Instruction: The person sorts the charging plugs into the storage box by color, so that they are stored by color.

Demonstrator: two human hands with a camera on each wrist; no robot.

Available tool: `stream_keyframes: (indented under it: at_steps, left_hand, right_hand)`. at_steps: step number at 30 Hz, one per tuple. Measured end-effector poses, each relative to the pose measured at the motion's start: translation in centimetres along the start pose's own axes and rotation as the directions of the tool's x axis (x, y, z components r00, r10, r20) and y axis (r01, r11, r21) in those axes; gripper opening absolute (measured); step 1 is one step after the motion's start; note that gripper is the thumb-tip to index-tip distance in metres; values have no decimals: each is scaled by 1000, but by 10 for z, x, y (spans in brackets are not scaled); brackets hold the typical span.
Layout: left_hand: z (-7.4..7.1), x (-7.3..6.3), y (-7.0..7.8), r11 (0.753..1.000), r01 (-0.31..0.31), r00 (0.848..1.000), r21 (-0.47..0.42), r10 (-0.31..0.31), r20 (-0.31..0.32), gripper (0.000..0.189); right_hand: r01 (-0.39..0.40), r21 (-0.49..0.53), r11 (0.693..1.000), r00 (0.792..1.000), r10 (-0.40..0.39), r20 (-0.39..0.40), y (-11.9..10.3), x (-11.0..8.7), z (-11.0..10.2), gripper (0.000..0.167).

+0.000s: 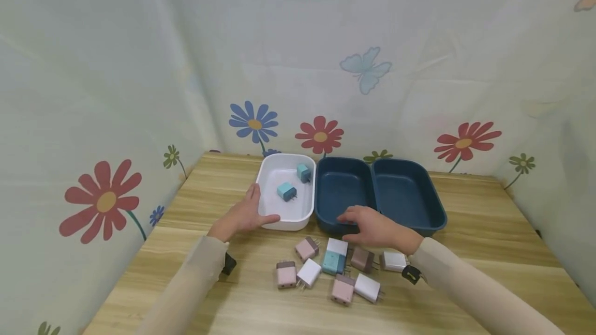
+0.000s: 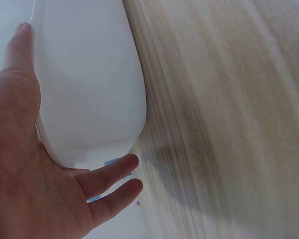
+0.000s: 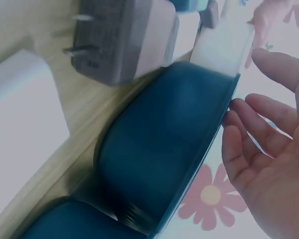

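My left hand is at the left front corner of a white plastic bin, thumb by the front rim and fingers along the left side. In the left wrist view its fingers stretch out beside the bin wall. Inside that bin lie two teal plug chargers, one near the middle and one toward the back right. My right hand hovers at the front rim of a dark blue two-compartment container. Its fingers are loosely bent, and the right wrist view shows nothing between thumb and fingertips.
Several chargers lie loose on the wooden table in front of the containers: pink ones, white ones and a teal one touching a white one. A flowered cloth hangs behind and at the sides.
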State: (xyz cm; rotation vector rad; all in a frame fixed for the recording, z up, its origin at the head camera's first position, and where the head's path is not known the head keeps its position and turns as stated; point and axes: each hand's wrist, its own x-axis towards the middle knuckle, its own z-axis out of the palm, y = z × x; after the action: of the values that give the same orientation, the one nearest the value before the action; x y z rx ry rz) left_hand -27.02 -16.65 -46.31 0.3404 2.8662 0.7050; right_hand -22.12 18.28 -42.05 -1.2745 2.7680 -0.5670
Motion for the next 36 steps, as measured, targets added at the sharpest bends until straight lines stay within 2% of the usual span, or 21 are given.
stream_keyframes:
  at_steps: [4,7,13,18,22,27,36]
  left_hand:
    - [0,0,-1,1000,-3,1000,9,3,-4,118]
    - [1,0,-2,1000,-8,1000,12,8,-4,119]
    - [1,-1,-1,1000,-13,1000,5,13,-11,118]
    - [0,-2,0,1000,-13,1000,1,13,-14,118]
    - [0,-3,0,1000,-7,1000,-1,7,-10,118]
    - [0,-3,0,1000,-10,1000,-6,10,-11,118]
    - [-2,-4,1,1000,-1,1000,-20,1,-6,118]
  right_hand:
    - [-5,-55,998,1000,5,2,-8,-5,3,40]
    - [-1,-60,998,1000,2,6,-12,-7,6,39]
    - [71,-36,997,995,-68,68,-18,-8,14,37]
    - [194,-49,980,971,-185,154,-21,-7,19,38]
    - [256,-27,966,947,-245,209,-23,-7,23,43]
    - [255,-31,966,935,-238,263,-23,-5,24,48]
    - [251,-67,966,925,-219,310,-27,1,28,52]
